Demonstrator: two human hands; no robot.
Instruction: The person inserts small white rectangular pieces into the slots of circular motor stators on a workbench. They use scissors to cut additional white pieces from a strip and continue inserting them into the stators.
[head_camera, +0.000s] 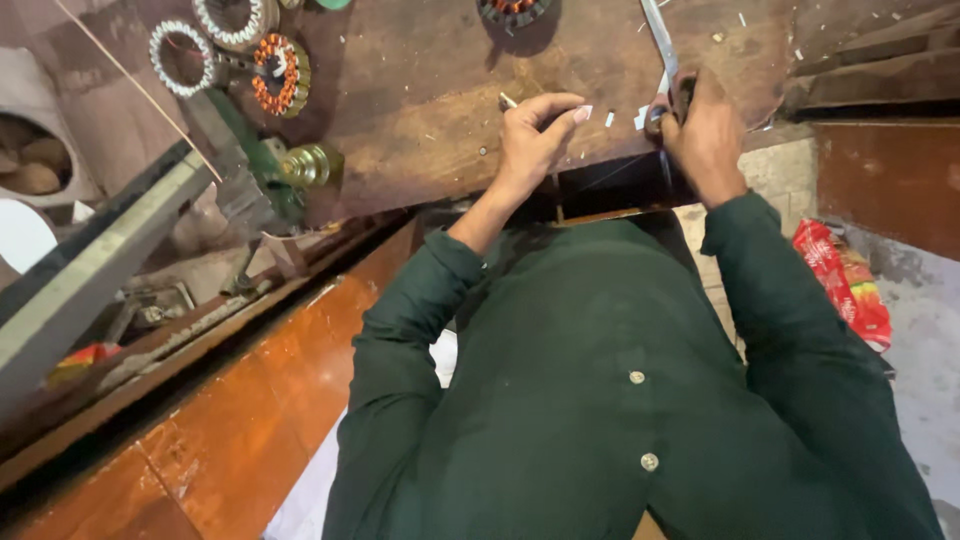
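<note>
Red crumpled packet (845, 285) on floor—below right hand (706, 135) w/ scissors (664, 50).

Right hand (705, 130) grips scissors (662, 45); left hand (535, 135) pinches a small white strip (583, 113) over the wooden bench (420, 90).

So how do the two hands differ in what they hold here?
The right hand grips scissors by the handles, blades pointing away; the left hand pinches a small white strip at its fingertips. The right is fisted, the left looser. Both are over the wooden workbench.
</note>
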